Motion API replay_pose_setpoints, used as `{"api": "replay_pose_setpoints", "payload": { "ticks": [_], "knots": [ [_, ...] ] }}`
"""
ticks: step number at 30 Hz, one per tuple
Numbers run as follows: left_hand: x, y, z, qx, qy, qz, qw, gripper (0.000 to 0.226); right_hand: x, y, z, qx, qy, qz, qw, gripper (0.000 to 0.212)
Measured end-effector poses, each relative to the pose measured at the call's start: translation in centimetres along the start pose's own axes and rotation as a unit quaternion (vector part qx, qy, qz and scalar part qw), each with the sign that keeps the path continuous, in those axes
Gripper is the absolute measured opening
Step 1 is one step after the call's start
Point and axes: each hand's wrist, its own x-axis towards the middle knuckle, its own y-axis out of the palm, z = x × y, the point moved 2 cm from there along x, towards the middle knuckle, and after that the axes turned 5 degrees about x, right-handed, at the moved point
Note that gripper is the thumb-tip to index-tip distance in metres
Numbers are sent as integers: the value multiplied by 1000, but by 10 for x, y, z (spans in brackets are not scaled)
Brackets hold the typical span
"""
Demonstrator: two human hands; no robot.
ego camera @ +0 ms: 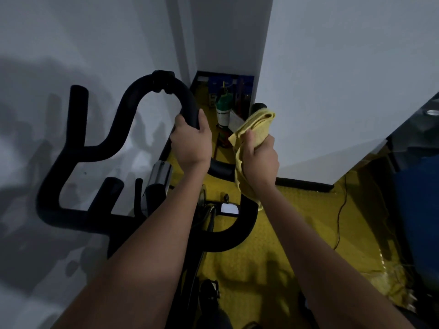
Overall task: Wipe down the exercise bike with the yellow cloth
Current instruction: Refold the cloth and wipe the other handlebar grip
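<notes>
Hands (pixel 191 138) on handlebar (pixel 133 110), wall close

One head-worn view looks steeply down, close over the handlebars (pixel 133 129).

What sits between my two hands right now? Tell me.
In the head view, no object bridges the left hand and right hand; the gap shows yellow floor and a green-capped bottle farther back.
</notes>
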Motion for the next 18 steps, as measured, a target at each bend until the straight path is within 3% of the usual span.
{"api": "replay_pose_setpoints", "payload": {
  "ticks": [3, 7, 12, 18],
  "knots": [
    [-3, -2, -1, 7, -1, 5, 1000, 45, -30, -6, -20, -11, 32, 49, 998, 43],
    [-5, -4, -1, 12, 2, 11, 1000, 47, -77, -16, -41, 3, 84, 87, 993, 54],
    [-8, -7, -4, 4, 2, 16, 1000, 43, -121, -24, -54, 31, 89, 93, 991, 46],
    [-1, -8, -1, -6, -11, 22, 1000, 42, -92, -14, -43, 42, 58, 60, 996, 44]
  ]
}}
